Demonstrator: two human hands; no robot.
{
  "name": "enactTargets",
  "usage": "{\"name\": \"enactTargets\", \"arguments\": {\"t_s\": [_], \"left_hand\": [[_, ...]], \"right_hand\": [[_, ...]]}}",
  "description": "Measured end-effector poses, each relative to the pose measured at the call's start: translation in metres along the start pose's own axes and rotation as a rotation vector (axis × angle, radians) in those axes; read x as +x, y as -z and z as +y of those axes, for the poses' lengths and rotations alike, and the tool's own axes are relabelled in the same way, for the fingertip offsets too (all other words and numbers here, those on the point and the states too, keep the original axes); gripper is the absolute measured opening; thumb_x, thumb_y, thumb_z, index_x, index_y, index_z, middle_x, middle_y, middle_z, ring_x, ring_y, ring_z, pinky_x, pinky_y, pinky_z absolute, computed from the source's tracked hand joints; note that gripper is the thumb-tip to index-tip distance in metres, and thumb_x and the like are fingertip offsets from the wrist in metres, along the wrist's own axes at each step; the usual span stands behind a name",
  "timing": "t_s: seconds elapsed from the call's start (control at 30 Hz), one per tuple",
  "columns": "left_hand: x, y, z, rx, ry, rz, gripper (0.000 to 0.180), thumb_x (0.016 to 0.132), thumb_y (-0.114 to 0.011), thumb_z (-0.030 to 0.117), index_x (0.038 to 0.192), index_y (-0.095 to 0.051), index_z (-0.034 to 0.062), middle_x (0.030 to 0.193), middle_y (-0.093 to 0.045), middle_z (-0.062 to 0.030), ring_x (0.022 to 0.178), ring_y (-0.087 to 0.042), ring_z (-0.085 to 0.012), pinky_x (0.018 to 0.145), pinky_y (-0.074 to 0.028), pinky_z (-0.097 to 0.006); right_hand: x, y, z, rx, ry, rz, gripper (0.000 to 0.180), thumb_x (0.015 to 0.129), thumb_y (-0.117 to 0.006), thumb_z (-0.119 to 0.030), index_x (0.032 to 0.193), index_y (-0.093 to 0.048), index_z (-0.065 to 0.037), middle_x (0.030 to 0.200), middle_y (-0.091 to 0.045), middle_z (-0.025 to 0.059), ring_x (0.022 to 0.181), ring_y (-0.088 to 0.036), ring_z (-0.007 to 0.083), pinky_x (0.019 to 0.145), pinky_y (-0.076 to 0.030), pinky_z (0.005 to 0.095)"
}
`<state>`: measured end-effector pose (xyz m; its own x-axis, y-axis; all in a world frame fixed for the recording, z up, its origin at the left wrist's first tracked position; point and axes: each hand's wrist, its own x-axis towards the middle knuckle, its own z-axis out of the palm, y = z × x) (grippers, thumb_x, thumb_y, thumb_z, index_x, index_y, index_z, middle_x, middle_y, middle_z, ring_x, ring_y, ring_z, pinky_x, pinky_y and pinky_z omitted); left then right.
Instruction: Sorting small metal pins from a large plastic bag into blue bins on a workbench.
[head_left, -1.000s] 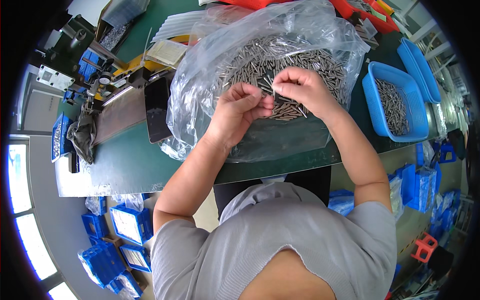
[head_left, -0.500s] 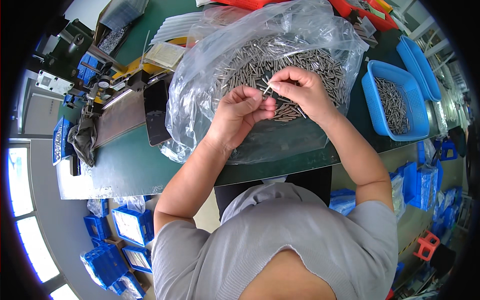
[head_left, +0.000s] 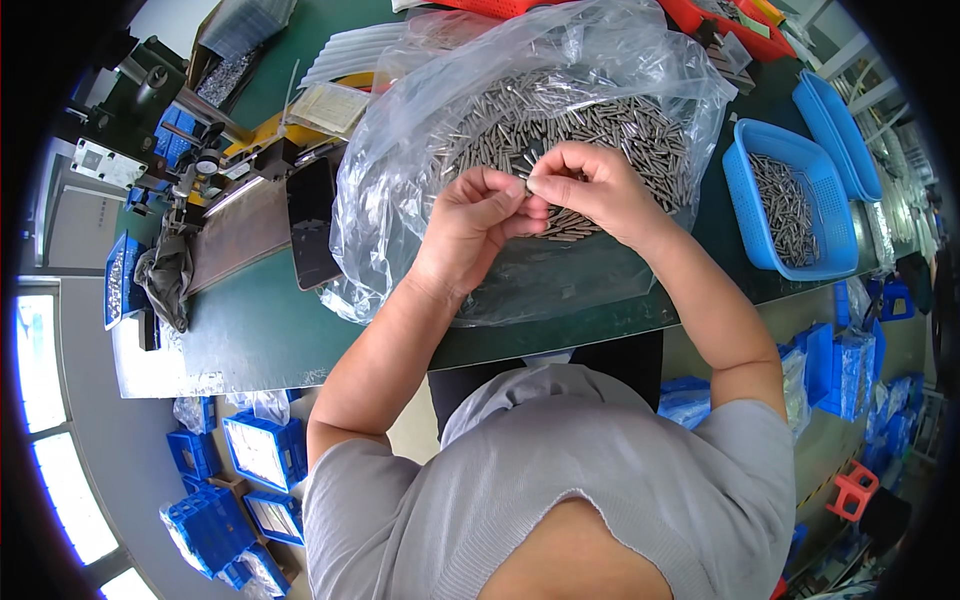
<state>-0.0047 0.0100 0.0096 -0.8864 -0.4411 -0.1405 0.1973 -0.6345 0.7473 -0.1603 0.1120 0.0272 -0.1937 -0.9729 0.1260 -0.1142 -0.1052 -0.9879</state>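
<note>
Left hand (head_left: 478, 215) and right hand (head_left: 588, 188) touching at the fingertips, fingers closed on small metal pins (head_left: 527, 183). Over a heap of pins (head_left: 590, 115) in a clear plastic bag (head_left: 400, 150) on the green table (head_left: 260, 330); blue tray (head_left: 745, 215) to the right.

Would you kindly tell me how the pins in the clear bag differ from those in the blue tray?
The small grey metal pins heaped on the clear plastic bag form a large, dense pile under both hands; the grey metal pins in the blue plastic tray are far fewer, a thin strip with nobody touching them. The bag is crumpled and see-through, the tray rigid and opaque. Both lots look like the same pins.
</note>
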Motion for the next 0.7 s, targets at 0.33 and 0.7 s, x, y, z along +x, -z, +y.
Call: {"name": "enactTargets", "arguments": {"t_s": [0.33, 0.7], "left_hand": [[0.0, 0.006, 0.006, 0.01, -0.096, 0.126, 0.008, 0.09, -0.05, 0.006, 0.089, -0.055, 0.0001, 0.085, -0.063, -0.016, 0.077, -0.063, -0.0235, 0.072, -0.053, -0.034], [-0.002, 0.005, 0.009, -0.05, -0.097, 0.142, 0.006, 0.088, -0.051, 0.004, 0.088, -0.053, -0.0017, 0.083, -0.063, -0.017, 0.074, -0.064, -0.0244, 0.07, -0.055, -0.034]], "right_hand": [[0.005, 0.029, 0.003, 0.624, -0.288, 0.206, 0.013, 0.086, -0.051, -0.012, 0.096, -0.057, -0.004, 0.079, -0.057, 0.0027, 0.062, -0.051, 0.009, 0.049, -0.039, 0.0219], [0.003, 0.006, 0.013, -1.3, 0.363, -0.065, 0.008, 0.078, -0.058, -0.016, 0.076, -0.062, -0.009, 0.071, -0.058, 0.007, 0.069, -0.062, 0.0252, 0.057, -0.049, 0.037]]}}
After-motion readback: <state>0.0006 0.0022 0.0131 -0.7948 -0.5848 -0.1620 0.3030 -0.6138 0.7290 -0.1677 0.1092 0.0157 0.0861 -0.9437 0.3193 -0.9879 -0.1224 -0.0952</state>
